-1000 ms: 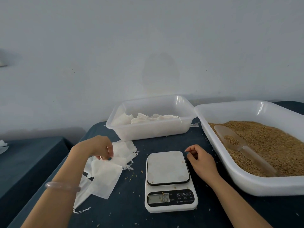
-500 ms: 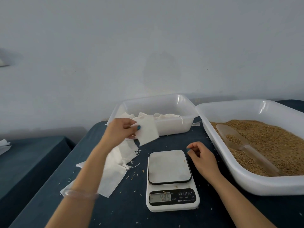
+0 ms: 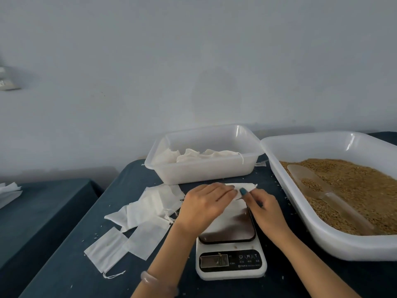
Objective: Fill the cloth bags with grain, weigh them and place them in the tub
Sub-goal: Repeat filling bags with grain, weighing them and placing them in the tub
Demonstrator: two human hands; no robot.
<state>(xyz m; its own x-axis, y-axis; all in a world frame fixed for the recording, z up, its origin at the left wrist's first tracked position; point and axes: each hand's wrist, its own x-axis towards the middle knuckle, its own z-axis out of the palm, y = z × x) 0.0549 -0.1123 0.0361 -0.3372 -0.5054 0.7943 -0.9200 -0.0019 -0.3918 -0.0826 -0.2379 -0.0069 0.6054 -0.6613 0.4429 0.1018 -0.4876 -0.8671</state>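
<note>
An empty white cloth bag (image 3: 245, 187) is held over the far edge of the kitchen scale (image 3: 231, 258). My left hand (image 3: 206, 203) grips its left part and my right hand (image 3: 263, 208) pinches its right end, both above the scale's platform. Several more empty bags (image 3: 148, 214) lie spread on the dark table to the left. A clear tub (image 3: 204, 172) behind the scale holds filled cloth bags. A big white tray (image 3: 343, 244) on the right holds brown grain (image 3: 361, 190) with a clear plastic scoop (image 3: 322, 192) lying in it.
Loose grains are scattered over the dark blue tablecloth (image 3: 71, 269). A second dark table (image 3: 32, 211) stands to the left with white cloth (image 3: 8, 191) on it. A plain wall rises right behind the tubs.
My left hand lifted one empty bag from the pile and carried it right, over the scale. My right hand rose from the table beside the scale and took the bag's other end.
</note>
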